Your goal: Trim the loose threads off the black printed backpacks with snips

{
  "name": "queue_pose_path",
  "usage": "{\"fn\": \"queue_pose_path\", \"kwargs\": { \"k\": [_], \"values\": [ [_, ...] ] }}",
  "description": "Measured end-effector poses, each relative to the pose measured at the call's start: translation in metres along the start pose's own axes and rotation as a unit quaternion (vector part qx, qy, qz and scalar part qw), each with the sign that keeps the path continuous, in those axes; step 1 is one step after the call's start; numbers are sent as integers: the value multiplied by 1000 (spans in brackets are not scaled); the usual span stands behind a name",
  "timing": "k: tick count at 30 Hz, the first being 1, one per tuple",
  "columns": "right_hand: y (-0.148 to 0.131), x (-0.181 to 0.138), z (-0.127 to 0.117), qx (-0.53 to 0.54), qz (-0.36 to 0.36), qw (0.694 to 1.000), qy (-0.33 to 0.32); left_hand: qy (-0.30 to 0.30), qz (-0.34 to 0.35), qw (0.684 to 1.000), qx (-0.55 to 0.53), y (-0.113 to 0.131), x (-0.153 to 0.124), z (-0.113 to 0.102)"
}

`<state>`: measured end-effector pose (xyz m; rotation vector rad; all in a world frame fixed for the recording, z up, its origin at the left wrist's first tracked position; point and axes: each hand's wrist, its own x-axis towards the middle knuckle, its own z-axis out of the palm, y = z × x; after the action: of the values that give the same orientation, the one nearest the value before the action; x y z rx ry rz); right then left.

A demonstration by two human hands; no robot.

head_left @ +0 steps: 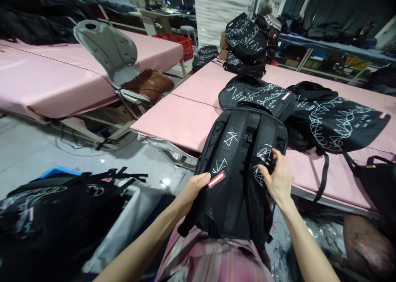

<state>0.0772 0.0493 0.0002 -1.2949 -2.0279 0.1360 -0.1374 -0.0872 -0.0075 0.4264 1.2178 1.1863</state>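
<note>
A black backpack (236,150) leans from the pink table's edge toward my lap, its back panel and two padded shoulder straps facing up. White scribbled drawings mark both straps, and a red-and-white label (216,179) sits on the left one. My left hand (195,187) grips the pack's left side, thumb on top beside the label and fingers hidden underneath. At the right strap, my right hand (280,179) is closed with thumb and bent fingers at its outer edge. Something small and shiny shows there, too small to name.
More black backpacks with white drawings (337,121) lie on the pink table (185,113), and others are stacked (246,38) at its far end. Black bags (55,216) fill a container at lower left. A grey chair (108,53) stands between tables. One person (266,5) is behind.
</note>
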Motion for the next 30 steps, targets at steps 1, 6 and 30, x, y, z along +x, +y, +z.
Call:
{"fn": "queue_pose_path", "kwargs": {
  "k": [1, 6, 30],
  "values": [
    [-4, -1, -3, -10, -19, 1000, -14, -4, 2, 1000, -9, 3, -2, -1],
    [-5, 8, -16, -35, -44, 998, 14, -40, -14, 998, -38, 16, -5, -4],
    [-75, -58, -18, 135, -72, 988, -1, 90, 216, 972, 20, -9, 3, 36]
  ]
}}
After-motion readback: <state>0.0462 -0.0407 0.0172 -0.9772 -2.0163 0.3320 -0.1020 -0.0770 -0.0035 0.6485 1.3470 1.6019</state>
